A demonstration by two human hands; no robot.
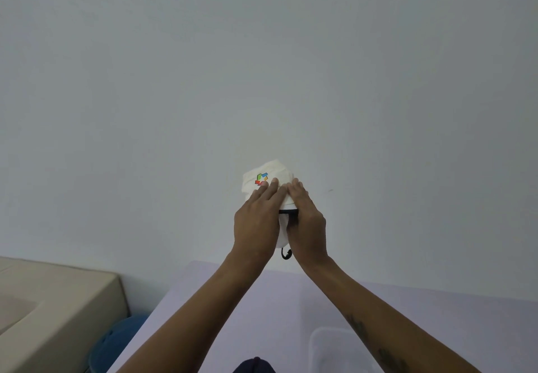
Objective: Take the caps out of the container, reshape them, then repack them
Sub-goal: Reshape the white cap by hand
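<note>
Head view, facing forward at wall (262, 67), hands (279, 215) near.

White cap (269, 179): held up in front of the pale wall (262, 67), a multicoloured logo (261, 179) on its left side, a black strap (286, 254) hanging below.
Left hand (256, 218): straight fingers laid flat on the cap.
Right hand (307, 224): fingers flat on the cap, touching the left fingertips.
Table (291, 314): lavender top, near.
Clear container (334, 349): near right on the table.
Dark cap (254, 366): at the near edge.
Beige box (58, 300): left.
Blue object (116, 340): beside it; what it is cannot be told.
</note>
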